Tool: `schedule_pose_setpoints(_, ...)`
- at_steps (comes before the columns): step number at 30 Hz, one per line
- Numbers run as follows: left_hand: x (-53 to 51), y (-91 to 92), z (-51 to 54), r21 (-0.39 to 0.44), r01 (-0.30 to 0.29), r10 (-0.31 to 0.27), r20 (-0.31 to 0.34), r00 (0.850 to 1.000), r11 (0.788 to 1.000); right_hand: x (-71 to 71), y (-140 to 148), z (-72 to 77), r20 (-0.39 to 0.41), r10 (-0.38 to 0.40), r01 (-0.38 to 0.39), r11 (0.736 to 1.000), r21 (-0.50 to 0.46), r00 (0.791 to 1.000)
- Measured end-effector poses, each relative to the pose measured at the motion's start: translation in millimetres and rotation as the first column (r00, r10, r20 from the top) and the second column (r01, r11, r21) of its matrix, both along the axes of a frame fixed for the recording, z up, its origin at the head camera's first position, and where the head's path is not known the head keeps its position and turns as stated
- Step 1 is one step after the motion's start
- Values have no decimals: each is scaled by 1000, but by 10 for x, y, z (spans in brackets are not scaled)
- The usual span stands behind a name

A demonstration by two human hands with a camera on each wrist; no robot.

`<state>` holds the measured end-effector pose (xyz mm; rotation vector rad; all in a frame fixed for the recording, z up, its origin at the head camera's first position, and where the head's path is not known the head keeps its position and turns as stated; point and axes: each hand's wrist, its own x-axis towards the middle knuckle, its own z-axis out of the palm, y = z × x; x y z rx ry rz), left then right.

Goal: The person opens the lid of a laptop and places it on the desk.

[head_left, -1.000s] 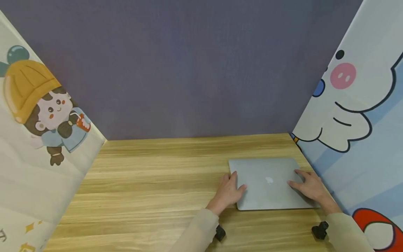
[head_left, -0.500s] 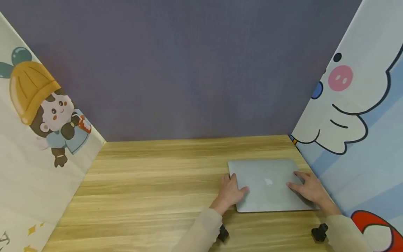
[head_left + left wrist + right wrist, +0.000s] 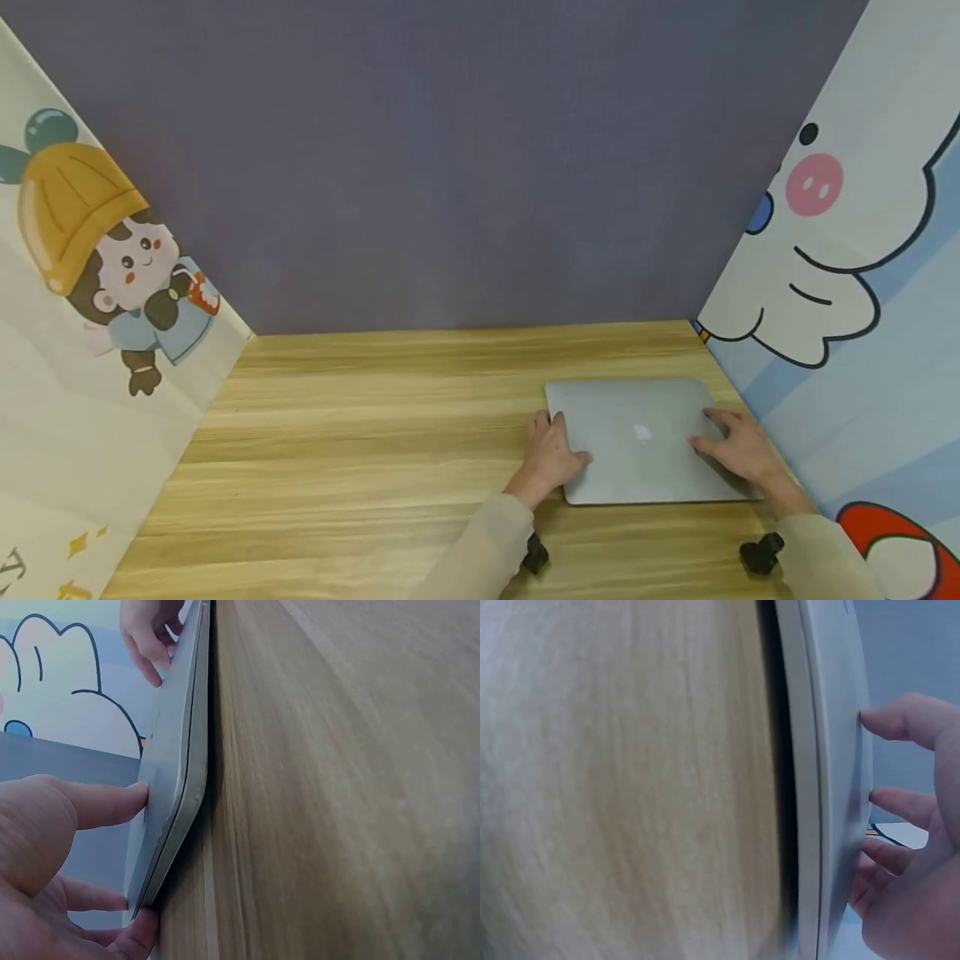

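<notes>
A closed silver laptop (image 3: 626, 467) with a white logo lies flat on the wooden table at the right. My left hand (image 3: 549, 454) pinches its left edge; in the left wrist view the thumb of the left hand (image 3: 45, 847) is on the lid of the laptop (image 3: 166, 772) and a fingertip meets the edge's underside. By the right edge, my right hand (image 3: 742, 450) rests thumb and forefinger on the lid, spread apart. The right wrist view shows several fingertips of the right hand (image 3: 922, 817) against the lid of the laptop (image 3: 840, 765); its outer fingers are partly hidden.
A wooden table (image 3: 360, 467) extends to the left. Behind it stands a dark grey panel (image 3: 465, 167). Cartoon-printed panels flank it, left (image 3: 60, 433) and right (image 3: 885, 375). Black devices hang below the left sleeve (image 3: 536, 554) and right sleeve (image 3: 761, 553).
The left wrist and sleeve have shifted slightly to the right, while the left hand stays at the laptop's edge. The head view has tilted a little. The laptop shows no clear movement on the table.
</notes>
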<state>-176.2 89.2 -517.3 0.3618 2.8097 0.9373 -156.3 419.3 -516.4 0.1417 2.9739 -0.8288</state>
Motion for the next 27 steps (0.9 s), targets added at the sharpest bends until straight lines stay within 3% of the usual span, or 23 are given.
schedule_pose_setpoints(6, -12, 8, -10, 19, -21, 21, 8, 1000, 1000, -8, -11, -26, -7, -4, 4, 1000, -25, 1000)
schedule_pose_setpoints(12, -55, -25, -11, -18, -33, 33, 4, 999, 999, -18, -79, -64, -41, 2, -3, 1000, -25, 999)
schedule_pose_setpoints(27, -115, -200, -29, 29, -77, 78, -7, 997, 997, -49, -294, -126, -45, -15, 13, 999, -36, 999)
